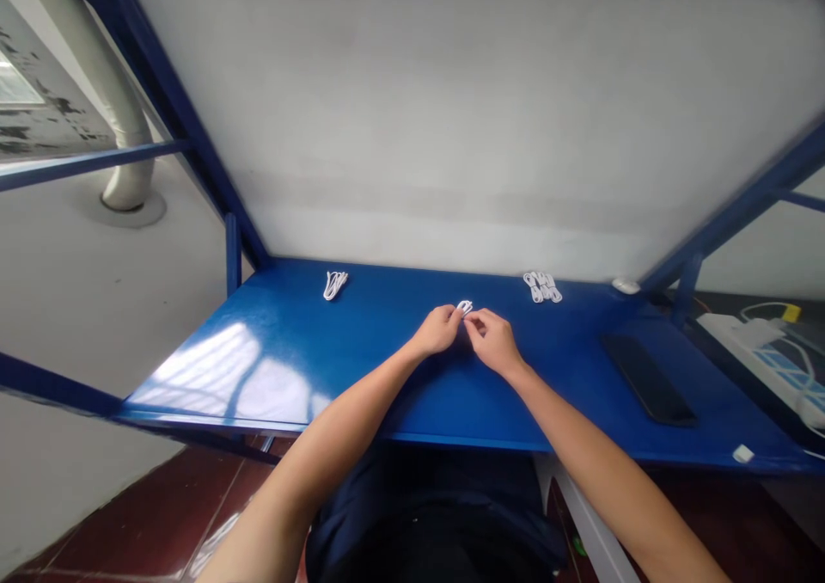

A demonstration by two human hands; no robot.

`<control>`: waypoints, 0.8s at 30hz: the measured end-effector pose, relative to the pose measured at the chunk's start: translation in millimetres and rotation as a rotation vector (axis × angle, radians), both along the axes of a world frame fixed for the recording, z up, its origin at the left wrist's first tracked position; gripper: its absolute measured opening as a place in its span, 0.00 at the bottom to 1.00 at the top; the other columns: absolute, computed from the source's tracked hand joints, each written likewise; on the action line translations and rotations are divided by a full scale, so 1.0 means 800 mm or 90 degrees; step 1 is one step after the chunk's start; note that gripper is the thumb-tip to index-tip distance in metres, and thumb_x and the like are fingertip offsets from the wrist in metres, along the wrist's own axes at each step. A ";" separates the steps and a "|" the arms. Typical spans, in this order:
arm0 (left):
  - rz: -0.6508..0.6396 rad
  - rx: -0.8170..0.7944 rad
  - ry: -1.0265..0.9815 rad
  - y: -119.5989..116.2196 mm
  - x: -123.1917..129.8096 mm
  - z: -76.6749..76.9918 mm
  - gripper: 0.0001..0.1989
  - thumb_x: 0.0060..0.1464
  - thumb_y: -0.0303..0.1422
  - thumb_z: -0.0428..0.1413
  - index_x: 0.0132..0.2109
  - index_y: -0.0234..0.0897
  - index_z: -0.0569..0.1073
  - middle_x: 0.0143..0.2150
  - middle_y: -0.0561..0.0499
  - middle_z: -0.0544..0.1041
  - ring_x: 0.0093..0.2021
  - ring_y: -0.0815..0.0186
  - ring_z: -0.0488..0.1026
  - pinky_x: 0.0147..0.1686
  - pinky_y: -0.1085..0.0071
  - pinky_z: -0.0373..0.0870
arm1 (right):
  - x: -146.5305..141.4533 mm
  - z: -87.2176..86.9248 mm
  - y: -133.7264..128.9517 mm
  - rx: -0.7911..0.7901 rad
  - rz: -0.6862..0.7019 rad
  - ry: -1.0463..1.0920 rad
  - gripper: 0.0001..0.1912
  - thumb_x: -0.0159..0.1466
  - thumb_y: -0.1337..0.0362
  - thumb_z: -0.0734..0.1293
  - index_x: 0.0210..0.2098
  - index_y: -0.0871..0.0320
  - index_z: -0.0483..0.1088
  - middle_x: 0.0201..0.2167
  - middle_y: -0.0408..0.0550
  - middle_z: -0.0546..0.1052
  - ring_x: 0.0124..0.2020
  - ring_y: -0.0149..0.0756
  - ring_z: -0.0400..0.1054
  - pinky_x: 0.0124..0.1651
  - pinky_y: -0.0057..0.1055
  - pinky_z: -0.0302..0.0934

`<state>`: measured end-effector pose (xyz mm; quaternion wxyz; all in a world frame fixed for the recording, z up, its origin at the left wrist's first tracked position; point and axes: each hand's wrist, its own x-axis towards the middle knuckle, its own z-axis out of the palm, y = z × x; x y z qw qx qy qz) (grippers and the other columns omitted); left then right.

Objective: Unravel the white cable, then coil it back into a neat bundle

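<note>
A small coiled white cable point(465, 308) is held just above the blue table point(387, 385). My left hand point(438, 328) is closed on the coil from the left side. My right hand point(491, 339) pinches at the coil's right side, its fingertips pressed together; a bit of the cable seems to be between them. Toward the back left lies another white cable point(335, 285), loosely folded. Several bundled white cables point(542, 287) lie side by side at the back right.
On the right lie a black keyboard-like slab point(648, 380), a white computer mouse point(625, 285) and a small white block point(742, 453). A white power strip point(766, 359) with cords sits beyond. Blue frame posts point(233, 252) rise at the table's sides, a pale panel point(451, 119) behind.
</note>
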<state>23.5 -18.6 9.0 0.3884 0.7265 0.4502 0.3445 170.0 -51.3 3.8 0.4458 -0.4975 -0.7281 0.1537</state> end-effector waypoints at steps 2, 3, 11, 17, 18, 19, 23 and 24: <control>-0.004 0.037 0.021 -0.002 -0.001 0.002 0.19 0.61 0.41 0.41 0.27 0.34 0.66 0.24 0.54 0.66 0.25 0.70 0.60 0.25 0.74 0.54 | 0.000 0.001 0.001 -0.080 0.018 0.065 0.09 0.61 0.59 0.62 0.30 0.56 0.70 0.27 0.48 0.74 0.24 0.35 0.69 0.28 0.33 0.67; -0.006 0.054 0.030 -0.002 -0.001 0.002 0.19 0.61 0.41 0.41 0.28 0.34 0.66 0.24 0.54 0.66 0.25 0.70 0.61 0.26 0.73 0.55 | 0.000 0.001 0.001 -0.122 0.029 0.096 0.09 0.61 0.57 0.63 0.30 0.56 0.69 0.26 0.47 0.74 0.23 0.35 0.69 0.26 0.32 0.66; -0.065 0.031 0.046 0.003 -0.011 0.010 0.22 0.60 0.45 0.42 0.27 0.34 0.67 0.23 0.54 0.68 0.25 0.70 0.61 0.25 0.74 0.55 | 0.015 0.002 0.008 -0.167 0.030 0.077 0.11 0.58 0.55 0.66 0.33 0.57 0.68 0.28 0.47 0.75 0.25 0.34 0.70 0.28 0.32 0.68; -0.144 -0.076 0.054 0.000 -0.020 0.021 0.24 0.57 0.51 0.46 0.26 0.35 0.67 0.19 0.54 0.67 0.20 0.72 0.60 0.21 0.74 0.55 | 0.033 0.010 0.011 -0.163 0.120 0.030 0.19 0.60 0.60 0.65 0.50 0.55 0.67 0.46 0.51 0.74 0.38 0.36 0.72 0.40 0.35 0.68; -0.159 -0.091 0.060 -0.001 -0.021 0.023 0.24 0.56 0.51 0.46 0.26 0.35 0.67 0.19 0.54 0.67 0.19 0.72 0.61 0.21 0.75 0.56 | 0.033 0.012 0.010 -0.171 0.142 0.015 0.16 0.61 0.60 0.64 0.48 0.55 0.69 0.45 0.51 0.75 0.39 0.37 0.72 0.42 0.35 0.68; -0.171 -0.101 0.065 0.000 -0.023 0.023 0.24 0.56 0.51 0.46 0.26 0.34 0.68 0.20 0.53 0.68 0.19 0.72 0.62 0.21 0.75 0.57 | 0.033 0.014 0.009 -0.175 0.152 0.001 0.14 0.61 0.60 0.64 0.46 0.55 0.70 0.43 0.50 0.76 0.39 0.37 0.72 0.42 0.35 0.67; -0.177 -0.086 0.060 0.009 -0.031 0.020 0.17 0.56 0.43 0.49 0.35 0.33 0.72 0.26 0.51 0.73 0.22 0.71 0.67 0.21 0.76 0.59 | 0.034 0.015 0.011 -0.170 0.100 -0.020 0.13 0.60 0.60 0.65 0.43 0.55 0.72 0.39 0.49 0.78 0.34 0.37 0.72 0.39 0.35 0.67; -0.168 -0.062 0.055 0.013 -0.034 0.018 0.14 0.55 0.40 0.50 0.37 0.33 0.72 0.28 0.50 0.74 0.24 0.70 0.68 0.23 0.76 0.61 | 0.035 0.014 0.013 -0.168 0.078 -0.024 0.13 0.59 0.60 0.65 0.43 0.56 0.72 0.38 0.49 0.78 0.33 0.36 0.72 0.38 0.35 0.67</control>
